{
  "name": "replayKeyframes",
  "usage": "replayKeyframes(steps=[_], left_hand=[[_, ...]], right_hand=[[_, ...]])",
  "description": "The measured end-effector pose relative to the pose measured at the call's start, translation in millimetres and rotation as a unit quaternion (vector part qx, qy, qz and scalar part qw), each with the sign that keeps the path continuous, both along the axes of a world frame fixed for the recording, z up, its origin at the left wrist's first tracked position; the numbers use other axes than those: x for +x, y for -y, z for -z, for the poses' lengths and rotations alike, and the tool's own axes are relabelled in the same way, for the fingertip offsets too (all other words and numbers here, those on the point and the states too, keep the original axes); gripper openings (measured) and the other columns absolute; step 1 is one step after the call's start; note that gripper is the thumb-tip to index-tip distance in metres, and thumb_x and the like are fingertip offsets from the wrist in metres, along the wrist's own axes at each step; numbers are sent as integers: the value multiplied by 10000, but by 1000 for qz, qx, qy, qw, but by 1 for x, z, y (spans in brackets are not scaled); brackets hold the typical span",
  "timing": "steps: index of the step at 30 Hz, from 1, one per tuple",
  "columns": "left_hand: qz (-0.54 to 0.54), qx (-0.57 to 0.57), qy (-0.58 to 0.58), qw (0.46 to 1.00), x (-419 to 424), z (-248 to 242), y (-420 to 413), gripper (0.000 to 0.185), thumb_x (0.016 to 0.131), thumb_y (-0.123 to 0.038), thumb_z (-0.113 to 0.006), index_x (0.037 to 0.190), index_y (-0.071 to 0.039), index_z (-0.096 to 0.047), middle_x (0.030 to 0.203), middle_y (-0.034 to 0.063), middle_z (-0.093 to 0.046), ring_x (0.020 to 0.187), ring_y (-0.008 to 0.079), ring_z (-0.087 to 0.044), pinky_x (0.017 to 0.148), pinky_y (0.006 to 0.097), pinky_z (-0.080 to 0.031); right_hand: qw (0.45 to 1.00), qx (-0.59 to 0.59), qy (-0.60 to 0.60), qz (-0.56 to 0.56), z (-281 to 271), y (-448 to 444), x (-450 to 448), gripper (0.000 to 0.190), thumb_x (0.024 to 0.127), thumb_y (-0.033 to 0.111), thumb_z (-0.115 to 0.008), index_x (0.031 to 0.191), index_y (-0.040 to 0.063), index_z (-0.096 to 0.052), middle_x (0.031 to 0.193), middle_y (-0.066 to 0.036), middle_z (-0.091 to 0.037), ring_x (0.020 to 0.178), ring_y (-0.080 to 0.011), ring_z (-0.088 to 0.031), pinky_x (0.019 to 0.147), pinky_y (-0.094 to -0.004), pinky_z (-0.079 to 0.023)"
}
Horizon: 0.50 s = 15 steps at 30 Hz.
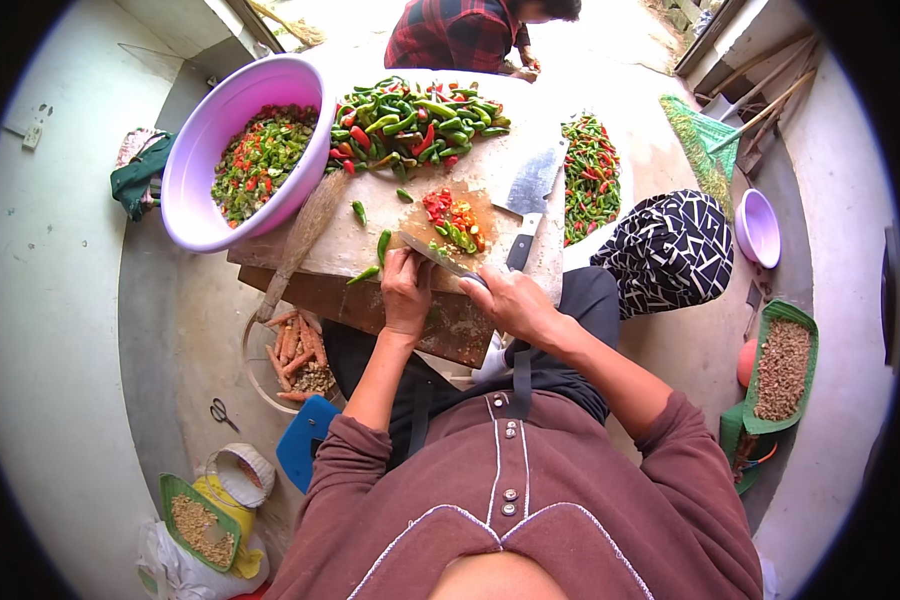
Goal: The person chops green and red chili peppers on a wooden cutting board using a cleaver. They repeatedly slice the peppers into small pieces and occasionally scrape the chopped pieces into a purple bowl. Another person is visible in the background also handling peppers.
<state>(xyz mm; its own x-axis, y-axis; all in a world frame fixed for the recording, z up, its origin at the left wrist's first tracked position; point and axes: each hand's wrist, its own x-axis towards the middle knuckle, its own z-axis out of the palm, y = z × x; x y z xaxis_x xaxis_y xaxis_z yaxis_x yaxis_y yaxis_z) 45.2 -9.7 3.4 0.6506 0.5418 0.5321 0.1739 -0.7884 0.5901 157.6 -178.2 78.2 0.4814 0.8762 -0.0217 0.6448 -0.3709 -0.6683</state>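
Observation:
My right hand (521, 304) grips the dark handle of a kitchen knife (441, 256), its blade pointing left over the low table (322, 259). Against the blade near its tip is my left hand (406, 291), fingers curled; whether they hold anything is hidden. Two whole green chilies (383, 246) lie just left of those fingers. Cut red, orange and green chili pieces (457, 220) rest on a wet, stained patch beyond the knife. To their right lies a cleaver (531, 180) with a black handle. A heap of whole green and red chilies (420, 124) covers the table's far side.
A purple basin (184, 176) of chopped chilies stands at left beside a straw hand broom (307, 225). Whole chilies (591, 180) fill a container at right, near a patterned cloth item (667, 251). Corn cobs (298, 352) lie below left. Another person (450, 37) sits beyond the table.

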Motion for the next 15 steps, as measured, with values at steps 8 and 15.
replayKeyframes(steps=[8,15], left_hand=[[15,3,0,1000,-3,2,-1,103,849,-24,-716,952,-18,-706,1027,128,-687,965,340,-641,847,434,-531],[-4,17,-2,1000,-4,2,0,76,852,-8,-705,925,-15,-683,984,135,-669,944,344,-640,821,434,-529]], right_hand=[[994,93,-43,34,54,-5,5,410,1052,440,-529,1043,39,-616,767,-282,-663,737,-489,-658,621,-572,-501],[999,-18,-32,-5,2,13,5,456,1047,474,-522,1027,30,-623,721,-290,-652,702,-495,-652,612,-585,-499]])
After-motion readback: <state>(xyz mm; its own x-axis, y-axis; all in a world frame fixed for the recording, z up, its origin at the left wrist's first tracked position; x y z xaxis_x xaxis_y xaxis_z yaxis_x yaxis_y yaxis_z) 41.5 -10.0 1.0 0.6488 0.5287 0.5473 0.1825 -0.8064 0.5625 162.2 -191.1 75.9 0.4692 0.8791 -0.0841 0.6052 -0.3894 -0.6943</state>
